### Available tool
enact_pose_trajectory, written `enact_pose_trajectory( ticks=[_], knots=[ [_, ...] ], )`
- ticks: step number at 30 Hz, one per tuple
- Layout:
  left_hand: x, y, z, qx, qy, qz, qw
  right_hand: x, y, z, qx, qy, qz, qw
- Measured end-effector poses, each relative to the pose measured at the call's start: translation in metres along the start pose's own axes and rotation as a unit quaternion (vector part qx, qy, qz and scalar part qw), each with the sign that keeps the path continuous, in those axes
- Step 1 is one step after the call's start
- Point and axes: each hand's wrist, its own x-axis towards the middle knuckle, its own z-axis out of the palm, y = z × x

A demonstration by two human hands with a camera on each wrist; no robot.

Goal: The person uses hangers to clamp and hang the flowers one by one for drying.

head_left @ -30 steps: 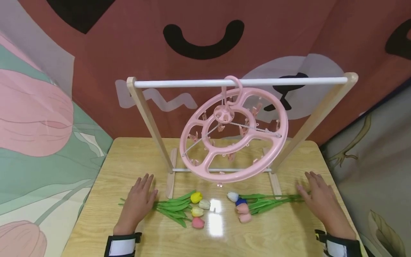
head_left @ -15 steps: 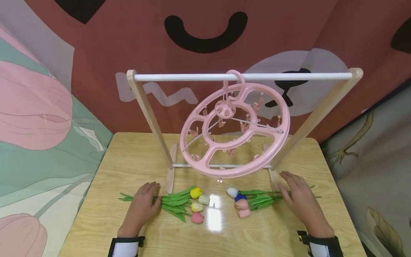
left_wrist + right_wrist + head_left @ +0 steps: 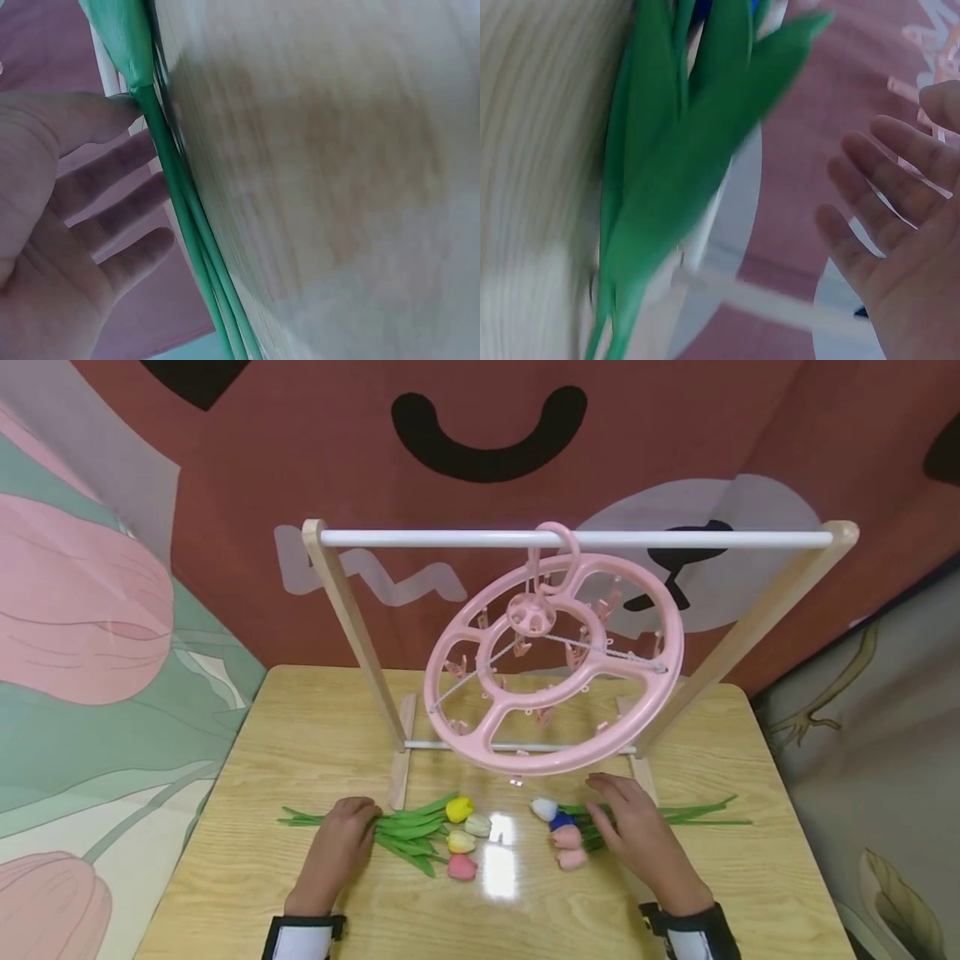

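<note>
Tulips (image 3: 411, 837), green-leaved; yellow, white, pink, blue

Left hand (image 3: 341, 837): set at near left, fingers (image 3: 141, 256) parted. Right hand (image 3: 633, 828): held at near right, fingers parted.

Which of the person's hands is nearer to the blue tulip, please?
Right. The right hand is at the leaves beside the blue tulip; the left hand is farther away, at the other tulip stems.
</note>
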Motion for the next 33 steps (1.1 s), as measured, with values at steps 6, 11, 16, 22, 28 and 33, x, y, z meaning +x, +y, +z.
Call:
enact_pose_trajectory(
  ticks=[6, 11, 16, 22, 28, 33],
  knots=[
    [-0.001, 0.001, 0.002, 0.007, 0.012, 0.014, 0.9998, 0.006, -0.025, 0.025, 0.025, -0.006, -0.043, 0.999],
    [0.0, 0.002, 0.004, 0.019, 0.027, 0.018, 0.9993, 0.014, -0.055, 0.044, 0.047, -0.053, -0.053, 0.996],
    [-0.001, 0.004, 0.006, 0.03, 0.024, 0.02, 0.9991, 0.028, -0.081, 0.055, 0.055, -0.105, -0.048, 0.992],
    [-0.002, 0.004, 0.006, 0.052, 0.029, 0.025, 0.9979, 0.046, -0.096, 0.066, 0.055, -0.113, -0.094, 0.988],
    [0.0, 0.003, 0.003, 0.072, 0.017, 0.041, 0.9964, 0.059, -0.102, 0.074, 0.066, -0.129, -0.101, 0.984],
    [0.0, 0.003, 0.002, 0.07, 0.022, 0.054, 0.9959, 0.066, -0.106, 0.075, 0.065, -0.154, -0.084, 0.982]
  ],
)
